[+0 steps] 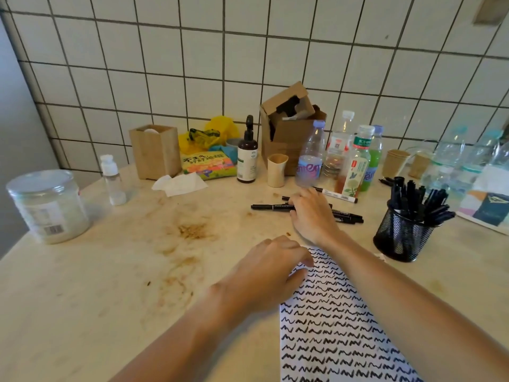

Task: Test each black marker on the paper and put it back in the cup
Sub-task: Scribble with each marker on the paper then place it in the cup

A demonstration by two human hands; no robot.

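Observation:
A white paper (336, 321) covered with rows of black scribbles lies at the near right of the table. My left hand (264, 274) rests on its top left corner, fingers loosely bent and fingertips on the sheet. Several loose black markers (347, 216) lie beyond the paper. My right hand (311, 213) reaches over them, and its fingers curl round one end of a black marker (271, 207) that lies flat, pointing left. A black mesh cup (402, 235) full of several black markers stands to the right.
Bottles (311, 155), a beige cup (276, 169), a cardboard box (289, 125), a pump bottle (247, 158), a wooden holder (155, 151) and a crumpled tissue (179, 184) line the back by the tiled wall. A plastic jar (48, 205) stands far left. Brown stains (192, 231) mark the table's middle.

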